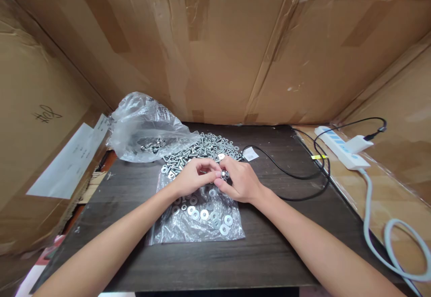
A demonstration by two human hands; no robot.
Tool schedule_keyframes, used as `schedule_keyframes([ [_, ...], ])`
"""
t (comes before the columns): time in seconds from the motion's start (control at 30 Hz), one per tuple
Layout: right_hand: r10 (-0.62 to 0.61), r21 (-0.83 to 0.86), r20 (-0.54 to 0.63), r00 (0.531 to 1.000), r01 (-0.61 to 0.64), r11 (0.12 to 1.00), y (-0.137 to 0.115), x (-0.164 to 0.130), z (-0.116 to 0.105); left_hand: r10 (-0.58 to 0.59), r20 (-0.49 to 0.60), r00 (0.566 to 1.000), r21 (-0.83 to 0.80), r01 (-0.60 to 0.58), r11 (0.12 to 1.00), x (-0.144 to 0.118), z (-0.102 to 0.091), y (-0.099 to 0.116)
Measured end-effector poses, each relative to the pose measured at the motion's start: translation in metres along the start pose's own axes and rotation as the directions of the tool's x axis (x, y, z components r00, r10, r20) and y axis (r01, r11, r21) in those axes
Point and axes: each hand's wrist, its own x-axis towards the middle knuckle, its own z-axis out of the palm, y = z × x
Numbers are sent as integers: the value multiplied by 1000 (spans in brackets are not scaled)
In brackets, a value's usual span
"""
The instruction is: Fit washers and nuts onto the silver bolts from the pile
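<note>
Over the clear plastic bag (198, 233), my left hand (191, 178) and my right hand (243, 181) meet fingertip to fingertip. Held in my right fingers is a small shiny fastener (224, 175) that looks like a bolt with a nut and washer; my fingers partly cover it. The thumb and index finger of my left hand close in a pinch at its left side. Flat washers (204, 215) lie spread on the bag beneath my wrists. Just beyond my hands is a pile of loose bolts (183, 155), with more small washers (229, 145) at its right.
A large crumpled plastic bag (141, 126) with bolts inside stands at the back left of the dark table (208, 265). On the right, a black cable (299, 178) loops near a white power strip (340, 149). Cardboard walls (222, 63) enclose the back and sides.
</note>
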Motion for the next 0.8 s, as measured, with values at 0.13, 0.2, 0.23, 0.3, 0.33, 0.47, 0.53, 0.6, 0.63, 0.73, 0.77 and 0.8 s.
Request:
schedule_keyframes([
  [0.13, -92, -118, -62, 994, 85, 989, 3, 0, 1, 5, 57, 998, -4, -5, 1000, -1, 2, 1],
  [0.2, -98, -133, -76, 992, 88, 987, 3, 0, 1, 29, 6, 1000, 32, -29, 999, -2, 6, 0],
  [0.23, -86, -122, -78, 993, 76, 990, 3, -1, 1, 55, -34, 998, 72, -53, 996, -2, 8, -1],
  [0.3, -16, -54, -66, 998, 13, 998, 3, -1, 1, 159, -114, 981, 208, -133, 969, -4, 12, -4],
  [0.33, 39, 2, -54, 998, -39, 999, 2, -1, 1, 237, -133, 962, 299, -189, 935, -5, 13, -5],
  [0.47, 281, 292, 33, 959, -278, 915, -3, -1, 6, 549, -34, 835, 613, -416, 671, -6, 12, -10],
  [0.53, 391, 444, 99, 915, -392, 806, -7, -1, 10, 634, 37, 773, 701, -472, 535, -5, 8, -11],
  [0.6, 488, 584, 207, 848, -507, 634, -10, 0, 14, 692, 100, 715, 763, -501, 408, -4, 4, -11],
  [0.63, 521, 636, 280, 806, -563, 529, -11, 1, 15, 713, 135, 688, 787, -512, 345, -4, 2, -11],
  [0.73, 526, 672, 486, 698, -683, 286, -13, 3, 16, 734, 229, 640, 828, -524, 199, -5, -3, -8],
  [0.77, 518, 665, 522, 678, -704, 250, -13, 4, 16, 731, 249, 636, 834, -525, 172, -5, -5, -7],
  [0.8, 510, 660, 541, 668, -714, 235, -13, 4, 15, 729, 263, 632, 836, -527, 155, -5, -5, -7],
])
